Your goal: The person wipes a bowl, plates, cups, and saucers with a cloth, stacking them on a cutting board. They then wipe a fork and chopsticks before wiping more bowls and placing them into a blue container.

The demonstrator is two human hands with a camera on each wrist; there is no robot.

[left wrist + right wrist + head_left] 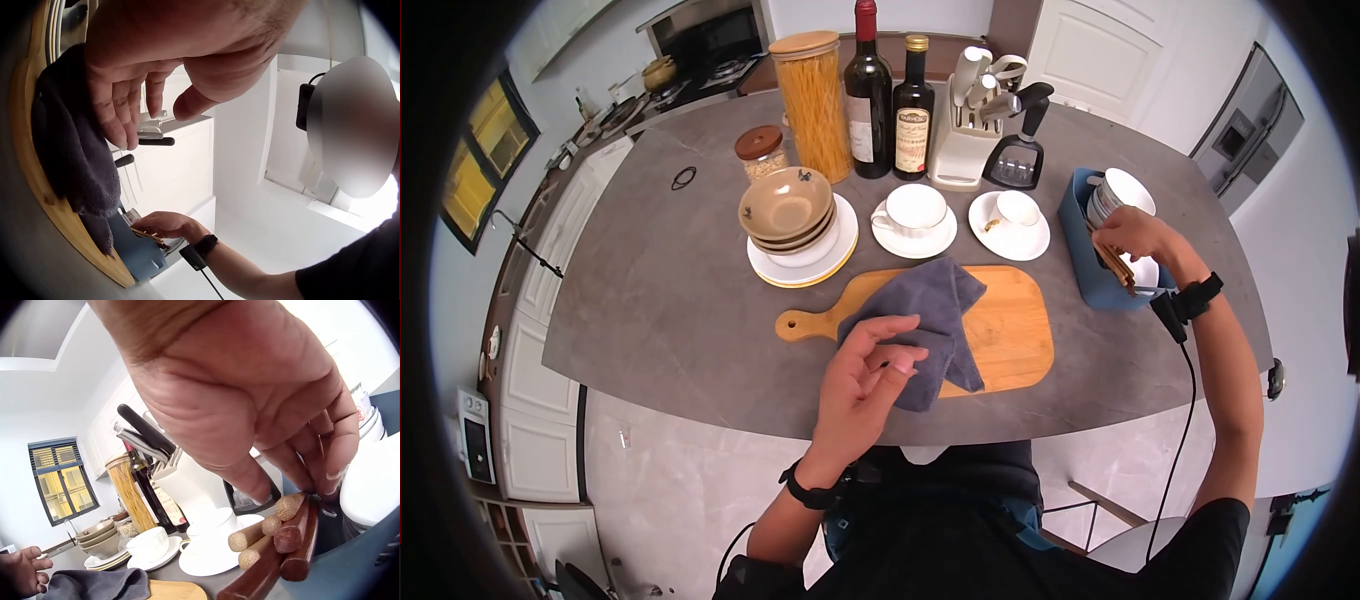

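My right hand (1140, 235) pinches a bundle of several brown chopsticks (292, 534), some light with dotted ends, others dark reddish. It is over the blue bin (1088, 270) at the right of the table, and the chopsticks slant down at the bin's near side. White bowls (1125, 188) are stacked in the bin's far part. My left hand (855, 395), fingers loosely bent and holding nothing, is over a grey cloth (930, 300). That cloth lies bunched on a wooden cutting board (1020, 335), its handle pointing left.
Brown bowls (785, 205) stand stacked on plates (848, 250) at the left. Two white cups on saucers (915, 245) sit behind the board. Farther back are a pasta jar (812, 110), two dark bottles (868, 100) and a knife block (958, 150). A cable (1190, 400) hangs from the right wrist.
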